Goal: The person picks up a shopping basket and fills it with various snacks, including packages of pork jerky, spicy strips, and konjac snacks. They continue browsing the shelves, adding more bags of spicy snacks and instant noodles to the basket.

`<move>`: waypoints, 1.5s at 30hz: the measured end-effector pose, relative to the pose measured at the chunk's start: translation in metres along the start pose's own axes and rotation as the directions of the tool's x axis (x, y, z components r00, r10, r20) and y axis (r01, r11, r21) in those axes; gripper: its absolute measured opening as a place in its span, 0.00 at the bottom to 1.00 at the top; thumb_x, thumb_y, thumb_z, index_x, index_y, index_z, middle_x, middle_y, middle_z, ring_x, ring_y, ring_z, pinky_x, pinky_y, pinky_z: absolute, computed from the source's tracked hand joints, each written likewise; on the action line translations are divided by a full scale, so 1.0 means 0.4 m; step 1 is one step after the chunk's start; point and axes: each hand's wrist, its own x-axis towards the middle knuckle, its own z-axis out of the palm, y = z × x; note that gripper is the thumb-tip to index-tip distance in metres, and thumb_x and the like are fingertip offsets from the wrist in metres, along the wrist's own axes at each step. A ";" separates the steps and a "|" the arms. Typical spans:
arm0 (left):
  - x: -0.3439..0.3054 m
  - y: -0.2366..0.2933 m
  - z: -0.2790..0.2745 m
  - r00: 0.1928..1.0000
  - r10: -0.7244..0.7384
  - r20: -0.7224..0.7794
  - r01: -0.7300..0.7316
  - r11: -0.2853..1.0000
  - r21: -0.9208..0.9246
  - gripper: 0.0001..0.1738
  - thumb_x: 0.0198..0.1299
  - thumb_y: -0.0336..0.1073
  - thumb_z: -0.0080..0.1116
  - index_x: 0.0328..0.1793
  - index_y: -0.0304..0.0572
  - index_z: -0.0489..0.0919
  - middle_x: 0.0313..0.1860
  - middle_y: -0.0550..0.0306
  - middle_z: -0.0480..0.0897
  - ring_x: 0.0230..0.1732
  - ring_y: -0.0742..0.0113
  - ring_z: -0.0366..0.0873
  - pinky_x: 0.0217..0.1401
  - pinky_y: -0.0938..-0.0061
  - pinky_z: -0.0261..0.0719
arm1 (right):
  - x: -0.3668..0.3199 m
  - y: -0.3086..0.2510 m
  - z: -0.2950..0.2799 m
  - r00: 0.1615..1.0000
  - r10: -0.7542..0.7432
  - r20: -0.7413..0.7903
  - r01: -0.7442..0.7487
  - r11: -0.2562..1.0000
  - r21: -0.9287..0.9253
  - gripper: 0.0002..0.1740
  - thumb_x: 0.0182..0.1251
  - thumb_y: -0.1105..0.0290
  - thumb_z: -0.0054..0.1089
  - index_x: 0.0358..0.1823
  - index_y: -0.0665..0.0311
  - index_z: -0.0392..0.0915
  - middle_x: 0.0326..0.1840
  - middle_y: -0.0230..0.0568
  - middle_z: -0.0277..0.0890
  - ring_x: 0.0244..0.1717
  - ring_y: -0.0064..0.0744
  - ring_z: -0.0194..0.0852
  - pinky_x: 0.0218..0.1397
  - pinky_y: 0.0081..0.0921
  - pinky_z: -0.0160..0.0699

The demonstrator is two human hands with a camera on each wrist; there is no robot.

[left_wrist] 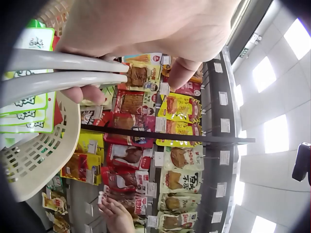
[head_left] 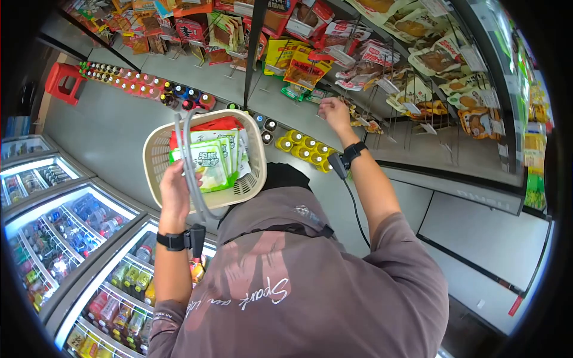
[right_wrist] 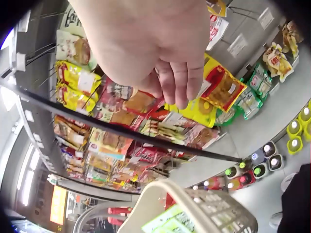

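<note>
My left hand grips the grey handles of a cream basket; in the left wrist view the handles run into its curled fingers. Green-and-white packets lie in the basket over a red one. My right hand is held out before the hanging packets, its fingers loosely bent and holding nothing. In the right wrist view that hand hangs its fingers in front of a yellow packet; contact cannot be told. Red-and-yellow packets hang close by.
Yellow-capped bottles and rows of dark and pink bottles stand along the shelf's foot. A red stool is at the far left. Drink coolers line the lower left. A black shelf post stands between the racks.
</note>
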 end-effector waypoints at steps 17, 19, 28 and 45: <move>-0.088 0.018 0.045 0.896 0.157 -0.415 -0.127 0.987 0.099 0.35 0.57 0.52 0.53 0.60 0.29 0.68 0.41 0.55 0.75 0.36 0.69 0.74 0.41 0.75 0.73 | 0.600 0.145 0.022 0.990 -0.132 -0.052 0.089 0.864 -0.495 0.16 0.58 0.72 0.61 0.49 0.65 0.78 0.54 0.43 0.78 0.57 0.38 0.73 0.62 0.34 0.66; -0.087 0.016 0.047 0.895 0.156 -0.419 -0.133 0.988 0.082 0.35 0.57 0.53 0.53 0.60 0.27 0.68 0.40 0.54 0.75 0.36 0.69 0.73 0.41 0.75 0.72 | 0.713 0.277 -0.017 0.944 -0.330 -0.020 0.269 0.802 -0.534 0.18 0.58 0.70 0.60 0.51 0.59 0.78 0.54 0.45 0.78 0.60 0.47 0.71 0.62 0.36 0.67; -0.079 -0.032 0.011 0.869 0.048 -0.492 -0.103 0.991 -0.084 0.32 0.58 0.49 0.53 0.62 0.32 0.68 0.45 0.55 0.74 0.38 0.64 0.73 0.43 0.69 0.73 | 0.828 0.452 -0.066 0.868 -0.495 -0.025 0.341 0.633 -0.695 0.24 0.49 0.72 0.65 0.52 0.59 0.77 0.48 0.47 0.80 0.50 0.47 0.78 0.58 0.35 0.73; -0.050 0.007 0.016 0.930 0.058 -0.364 -0.083 0.995 -0.054 0.30 0.58 0.48 0.52 0.60 0.32 0.69 0.41 0.56 0.75 0.36 0.67 0.76 0.41 0.71 0.77 | 0.602 0.221 0.023 0.972 0.049 -0.229 -0.154 0.869 -0.470 0.14 0.62 0.67 0.62 0.47 0.66 0.81 0.38 0.44 0.83 0.39 0.36 0.80 0.46 0.31 0.74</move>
